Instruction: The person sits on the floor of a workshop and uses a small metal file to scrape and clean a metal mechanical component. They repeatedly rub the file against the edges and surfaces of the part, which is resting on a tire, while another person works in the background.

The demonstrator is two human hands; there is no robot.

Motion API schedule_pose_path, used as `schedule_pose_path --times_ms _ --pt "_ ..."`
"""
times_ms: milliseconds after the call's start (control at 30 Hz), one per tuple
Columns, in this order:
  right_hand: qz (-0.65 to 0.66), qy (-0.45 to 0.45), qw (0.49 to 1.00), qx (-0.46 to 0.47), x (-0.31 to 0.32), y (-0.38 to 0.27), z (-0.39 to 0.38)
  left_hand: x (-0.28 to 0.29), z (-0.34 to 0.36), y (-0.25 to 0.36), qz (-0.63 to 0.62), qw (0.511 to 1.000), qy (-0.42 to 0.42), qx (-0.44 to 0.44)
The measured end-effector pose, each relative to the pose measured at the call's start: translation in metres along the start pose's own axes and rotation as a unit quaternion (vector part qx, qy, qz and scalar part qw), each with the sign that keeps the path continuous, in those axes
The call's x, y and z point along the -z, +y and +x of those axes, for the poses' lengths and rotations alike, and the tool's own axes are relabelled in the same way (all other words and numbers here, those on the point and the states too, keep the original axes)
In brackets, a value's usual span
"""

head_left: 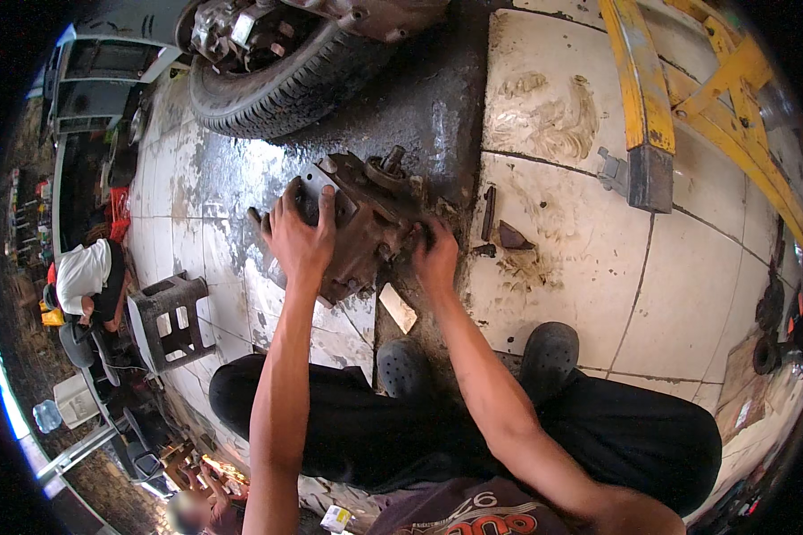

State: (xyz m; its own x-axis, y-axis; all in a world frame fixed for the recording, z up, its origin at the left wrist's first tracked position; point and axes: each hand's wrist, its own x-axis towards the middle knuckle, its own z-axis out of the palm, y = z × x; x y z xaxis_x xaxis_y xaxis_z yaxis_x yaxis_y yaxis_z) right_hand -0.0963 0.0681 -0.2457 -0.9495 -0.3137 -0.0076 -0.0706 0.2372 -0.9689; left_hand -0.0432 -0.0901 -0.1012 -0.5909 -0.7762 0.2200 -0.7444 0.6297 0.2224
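Metal casing (359, 245) is set on floor (567, 308) — touched by spread left hand (302, 234); right hand (435, 257) curled at its side, grip unclear. Handling judged underway; what remains is not shown.

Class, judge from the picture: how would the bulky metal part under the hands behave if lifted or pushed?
The metal part is probably stiff and heavy, being a chunky metal casing. Its dark, grimy surface may feel slippery. Pushed, it would likely drag, not roll, given its blocky, knobbly shape.
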Motion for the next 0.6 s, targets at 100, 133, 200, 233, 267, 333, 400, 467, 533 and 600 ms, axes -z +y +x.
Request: schedule_pose_path --times_ms 100,133,200,233,267,333,400,467,533,600 --pt "-0.020 0.000 1.000 -0.003 -0.003 0.004 0.002 0.001 -0.001 0.000 0.004 1.000 0.000 0.006" --pt "-0.003 0.004 1.000 0.006 -0.003 -0.001 -0.003 0.002 -0.001 -0.001 0.008 1.000 -0.004 0.006" --pt "0.006 0.014 1.000 0.012 -0.004 -0.002 -0.006 0.002 -0.002 0.001 0.011 1.000 -0.007 0.010" --pt "-0.001 0.018 1.000 0.008 -0.004 0.001 -0.003 0.002 -0.001 0.004 0.010 1.000 -0.007 0.013" --pt "-0.009 0.023 1.000 0.004 -0.003 0.003 -0.003 0.002 -0.001 0.006 0.009 1.000 -0.007 0.016" --pt "-0.012 0.002 1.000 0.016 -0.004 0.000 -0.001 0.002 -0.001 0.002 0.023 1.000 -0.007 0.014" --pt "-0.004 0.007 1.000 0.027 -0.004 -0.005 -0.003 0.003 -0.002 0.002 0.024 1.000 -0.009 0.015" --pt "0.013 0.035 0.999 0.037 -0.005 -0.012 -0.010 0.004 -0.003 0.006 0.014 1.000 -0.014 0.019" --pt "-0.012 -0.020 1.000 -0.007 -0.001 0.001 0.000 0.003 0.000 0.007 0.020 0.999 -0.017 0.024" --pt "-0.015 -0.037 0.999 -0.007 0.000 0.003 0.001 0.000 0.001 0.005 0.029 0.999 -0.019 0.024"
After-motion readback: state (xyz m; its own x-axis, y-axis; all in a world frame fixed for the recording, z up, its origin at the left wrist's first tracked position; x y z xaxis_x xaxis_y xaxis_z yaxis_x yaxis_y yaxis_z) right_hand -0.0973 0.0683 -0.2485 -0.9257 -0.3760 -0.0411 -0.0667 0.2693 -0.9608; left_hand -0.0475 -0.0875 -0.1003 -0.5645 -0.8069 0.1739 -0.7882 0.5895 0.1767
